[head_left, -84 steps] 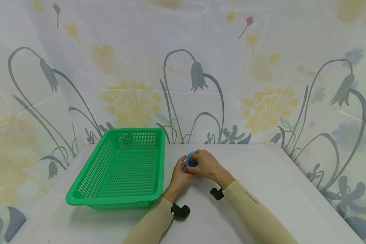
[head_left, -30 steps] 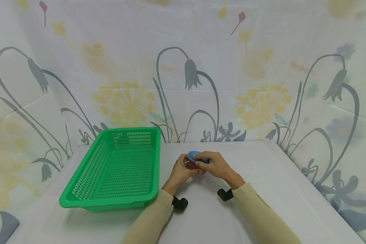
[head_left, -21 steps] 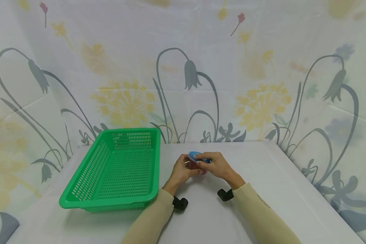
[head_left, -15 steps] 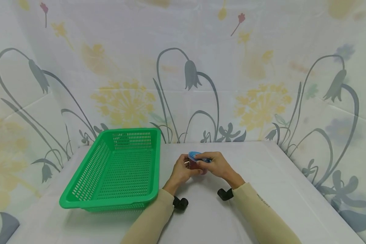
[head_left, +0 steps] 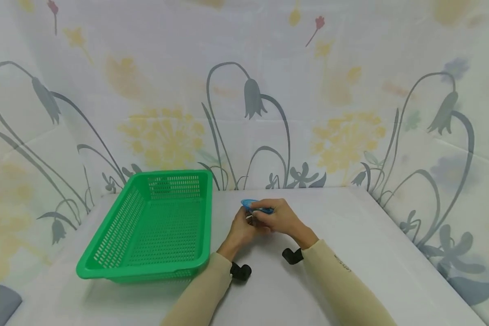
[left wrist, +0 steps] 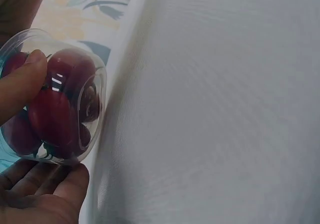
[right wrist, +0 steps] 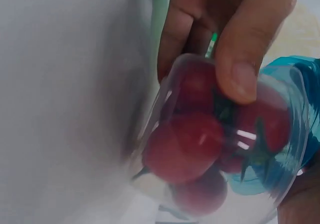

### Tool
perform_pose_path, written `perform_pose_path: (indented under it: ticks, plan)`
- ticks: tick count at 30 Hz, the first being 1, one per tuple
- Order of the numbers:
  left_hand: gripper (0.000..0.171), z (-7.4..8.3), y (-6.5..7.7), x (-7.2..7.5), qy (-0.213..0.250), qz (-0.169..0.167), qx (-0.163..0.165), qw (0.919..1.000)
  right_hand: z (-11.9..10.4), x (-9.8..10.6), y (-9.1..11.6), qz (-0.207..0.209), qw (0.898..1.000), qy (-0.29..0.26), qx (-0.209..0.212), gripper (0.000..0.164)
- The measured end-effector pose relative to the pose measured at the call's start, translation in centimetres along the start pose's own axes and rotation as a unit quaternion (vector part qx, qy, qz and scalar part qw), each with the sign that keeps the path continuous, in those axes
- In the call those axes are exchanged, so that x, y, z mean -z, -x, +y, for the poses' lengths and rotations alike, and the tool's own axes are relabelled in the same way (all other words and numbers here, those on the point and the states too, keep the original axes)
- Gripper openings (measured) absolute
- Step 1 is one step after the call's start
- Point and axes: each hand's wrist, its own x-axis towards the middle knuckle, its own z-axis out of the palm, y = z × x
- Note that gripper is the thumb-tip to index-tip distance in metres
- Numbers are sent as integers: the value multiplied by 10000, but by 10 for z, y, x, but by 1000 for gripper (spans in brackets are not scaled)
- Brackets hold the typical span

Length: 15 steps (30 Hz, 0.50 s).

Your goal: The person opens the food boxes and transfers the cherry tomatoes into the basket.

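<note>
Between the two hands, over the white table (head_left: 330, 213), the wrist views reveal red tomatoes (right wrist: 182, 146) inside a clear tub (left wrist: 62, 101); in the head view, fingers hide most of it. Whether the tilted blue lid (head_left: 246, 203) meets the tub's rim is hard to make out. The left hand (head_left: 242, 231) curls round the tub; the right hand (head_left: 279, 216) pinches the lid. Leftward sits a green basket (head_left: 142, 272), with floral cloth (head_left: 322, 99) behind.

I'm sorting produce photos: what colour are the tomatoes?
Red; the tomatoes show best in the right wrist view.
</note>
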Motion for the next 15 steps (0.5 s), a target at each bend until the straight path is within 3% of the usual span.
perform_pose_path:
  ticks: [7,15]
  plan:
    - [71,5,0,3,-119,-21,173,9998,-3,7,7,162,9987,-320,-361,21]
    - [65,7,3,3,-192,32,176,9997,-22,15,9,164,9992,-268,-229,19]
